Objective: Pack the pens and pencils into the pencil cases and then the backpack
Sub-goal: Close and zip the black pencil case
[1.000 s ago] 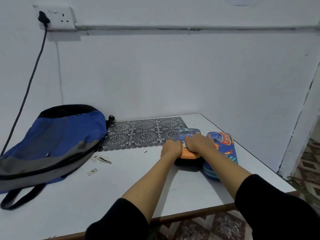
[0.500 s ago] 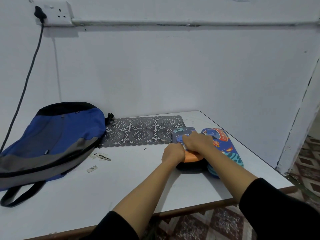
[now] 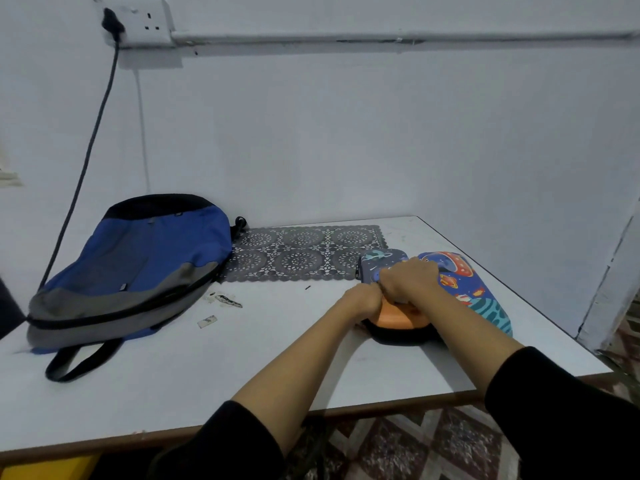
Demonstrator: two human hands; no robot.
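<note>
Two pencil cases lie side by side at the table's right. The nearer one, an orange and blue-grey case [image 3: 398, 315], sits under both hands. My left hand [image 3: 362, 299] grips its left edge with curled fingers. My right hand [image 3: 408, 280] lies curled on top of it, fingers hidden, touching the left hand. To the right lies a blue case with planets [image 3: 471, 285], free of both hands. A blue and grey backpack [image 3: 138, 268] lies flat at the left, apparently zipped. No loose pens or pencils show.
A grey lace mat [image 3: 298, 254] lies at the back of the white table [image 3: 173, 375], by the wall. Small scraps [image 3: 225, 301] lie near the backpack. A cable [image 3: 86, 161] hangs from a wall socket [image 3: 145, 20] behind the backpack. The table's front edge is close.
Both hands stay on the orange case; my left hand has closed in against the right one. The view has shifted slightly.
</note>
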